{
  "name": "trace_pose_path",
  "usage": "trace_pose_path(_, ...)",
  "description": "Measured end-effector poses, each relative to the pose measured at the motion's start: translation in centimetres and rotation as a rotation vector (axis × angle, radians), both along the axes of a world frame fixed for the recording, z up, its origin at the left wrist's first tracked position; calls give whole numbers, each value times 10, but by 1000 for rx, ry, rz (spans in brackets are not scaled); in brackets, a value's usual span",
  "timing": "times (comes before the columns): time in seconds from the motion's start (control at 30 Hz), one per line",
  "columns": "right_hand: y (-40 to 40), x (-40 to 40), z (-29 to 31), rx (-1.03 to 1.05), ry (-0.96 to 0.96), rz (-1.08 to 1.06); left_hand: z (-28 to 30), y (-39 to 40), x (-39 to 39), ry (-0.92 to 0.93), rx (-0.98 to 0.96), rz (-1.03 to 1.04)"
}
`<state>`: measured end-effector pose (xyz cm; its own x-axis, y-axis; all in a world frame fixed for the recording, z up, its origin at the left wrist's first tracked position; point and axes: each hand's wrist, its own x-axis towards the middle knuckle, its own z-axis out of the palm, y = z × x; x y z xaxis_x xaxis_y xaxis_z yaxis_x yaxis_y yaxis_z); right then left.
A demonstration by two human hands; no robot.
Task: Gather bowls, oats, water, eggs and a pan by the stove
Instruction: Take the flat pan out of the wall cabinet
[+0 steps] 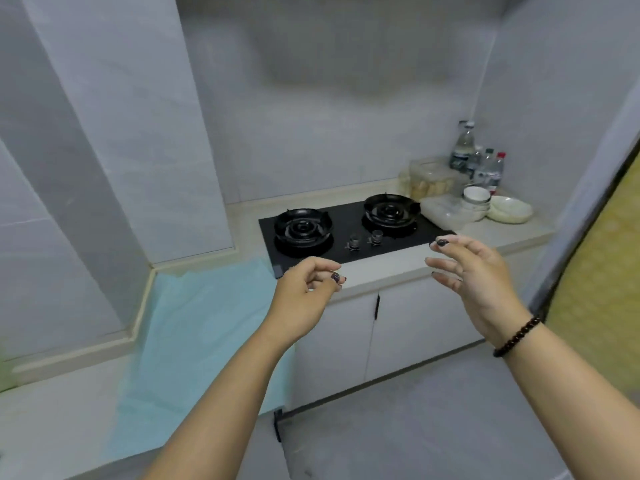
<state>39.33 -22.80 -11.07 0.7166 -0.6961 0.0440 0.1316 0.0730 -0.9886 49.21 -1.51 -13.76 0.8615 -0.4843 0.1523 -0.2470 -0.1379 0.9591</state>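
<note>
Bowls point(476, 201) sit stacked at the right of the frame on the bench point(512, 233), beside the stove point(349, 230), bottles point(485, 164) behind them. Left hand point(304, 292) hangs loosely curled, grasping nothing; right hand point(467, 271) is spread, empty.

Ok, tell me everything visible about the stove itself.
The stove is a black, glossy two-burner gas hob set flat into the pale countertop. Each burner has a round black pan support, both bare. Two metallic knobs sit at the front centre. Nothing rests on it, and neither hand touches it.
</note>
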Motion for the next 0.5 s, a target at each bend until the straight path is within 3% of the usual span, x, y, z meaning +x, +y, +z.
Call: trace_pose_path(0.5, -232, 28, 3, -11, 19, -181, 17, -258, 66, 44, -42, -175)
